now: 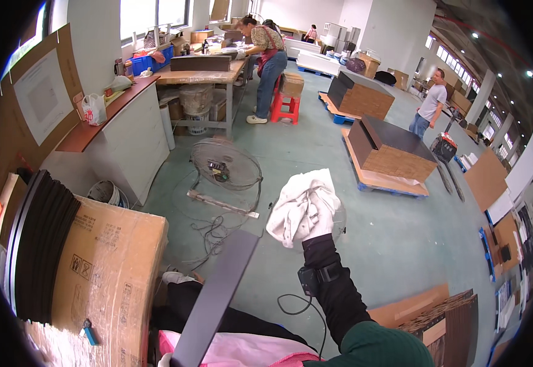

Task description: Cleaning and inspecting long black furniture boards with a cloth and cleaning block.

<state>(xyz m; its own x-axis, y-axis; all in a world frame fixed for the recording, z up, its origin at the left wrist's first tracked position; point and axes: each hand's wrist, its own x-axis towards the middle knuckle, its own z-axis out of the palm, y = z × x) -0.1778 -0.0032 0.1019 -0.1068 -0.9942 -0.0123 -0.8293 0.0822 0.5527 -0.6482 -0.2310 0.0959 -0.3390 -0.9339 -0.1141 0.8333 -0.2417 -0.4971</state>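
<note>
A white, crumpled cloth point(303, 208) hangs from my right hand point(322, 227), which is stretched out ahead over the floor. The cloth hides most of that hand's fingers. A long, flat, dark grey board point(217, 293) stands tilted across my lap, its far end pointing up and to the right. At the lower edge only a sliver of my left hand point(165, 360), in a white glove, shows against the board's left side, gripping it. A gap separates the cloth from the board.
Left of me, a large wrapped carton point(110, 263) bears a stack of dark curved strips point(40, 244) and a small blue tool point(89, 333). A floor fan point(226, 168) with loose cable stands ahead. Pallets hold stacked dark boards point(395, 150). Two people point(270, 61) point(431, 104) are farther off.
</note>
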